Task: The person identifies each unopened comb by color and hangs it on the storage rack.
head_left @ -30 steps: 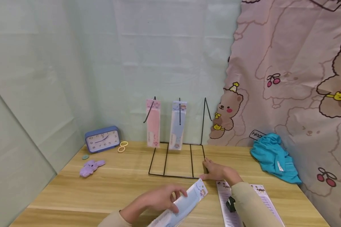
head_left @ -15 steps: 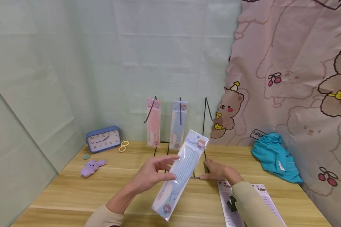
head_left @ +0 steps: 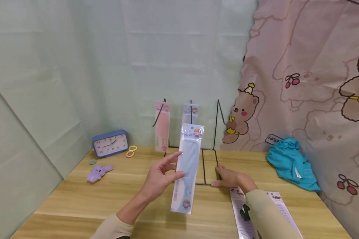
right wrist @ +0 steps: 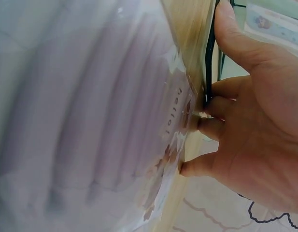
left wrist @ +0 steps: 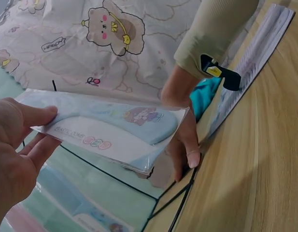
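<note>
Comb packet (head_left: 186, 167), pale blue in a clear sleeve with a cartoon card at each end, is held up nearly upright above the table (head_left: 77, 199), just in front of the wire rack (head_left: 207, 156) and level with its middle hook. It looks like the hanging step: a pink packet (head_left: 162, 126) and another blue packet (head_left: 190, 111) already hang from two of the rack's prongs, and the third prong at the right side is bare. Getting this one on would call for tipping the top hole toward a prong tip and sliding it along without the sleeve buckling.

The left hand (head_left: 160, 177) pinches the packet by its left edge near the middle, thumb on the front face and fingers spread behind, forearm rising from the lower edge of the head view. The right hand (head_left: 228, 178) lies low on the table at the rack's front right corner; the right wrist view shows its fingers curled against the black base wire (right wrist: 209, 72), steadying it. More packets (head_left: 251, 212) lie flat under the right sleeve.

Farther out stand a blue clock (head_left: 110, 143), yellow hair ties (head_left: 131, 151), a purple plush clip (head_left: 98, 172) and a teal cloth (head_left: 291, 164)
</note>
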Motion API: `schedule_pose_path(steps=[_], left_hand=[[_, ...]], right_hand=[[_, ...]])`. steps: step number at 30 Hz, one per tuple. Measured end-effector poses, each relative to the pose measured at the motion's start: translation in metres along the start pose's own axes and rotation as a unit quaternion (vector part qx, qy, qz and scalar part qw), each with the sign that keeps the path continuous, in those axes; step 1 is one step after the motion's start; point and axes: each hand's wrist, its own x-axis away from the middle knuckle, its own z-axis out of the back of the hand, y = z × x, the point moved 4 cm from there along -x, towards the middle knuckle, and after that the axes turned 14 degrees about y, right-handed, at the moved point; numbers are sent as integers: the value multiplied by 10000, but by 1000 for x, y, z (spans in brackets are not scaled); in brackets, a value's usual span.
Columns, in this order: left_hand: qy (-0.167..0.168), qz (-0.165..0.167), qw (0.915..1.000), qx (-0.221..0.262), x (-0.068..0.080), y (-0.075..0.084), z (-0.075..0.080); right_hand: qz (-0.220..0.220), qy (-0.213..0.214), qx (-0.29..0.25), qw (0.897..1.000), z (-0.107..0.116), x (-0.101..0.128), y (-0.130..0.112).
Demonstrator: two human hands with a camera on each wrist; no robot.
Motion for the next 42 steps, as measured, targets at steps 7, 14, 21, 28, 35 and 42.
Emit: schedule_pose_path(steps=[7,14,21,28,35,42], left_hand=[[282,310,9989,-212,-4,-11,3],[581,258,9973,-375,-20,-29,2],[921,-214,9929,-721,-60,-47,-2],[1245,-162,9884,-854,-94,-58,-11],[1443,-96,9861,-824,-109,-62,-16],[1399,42,9866,-840,-117,-66,-18]], right_hand=[[-41,-13,47,10000,-1,3,3],[11,-51,45,10000,-6,2,2],[-23,-10,-10,10000,-5,1,3],[-48,1,57,10000,-4,0,2],[-25,-4,46,10000,-4,0,0],[-68,81,60,9999,-2,0,0]])
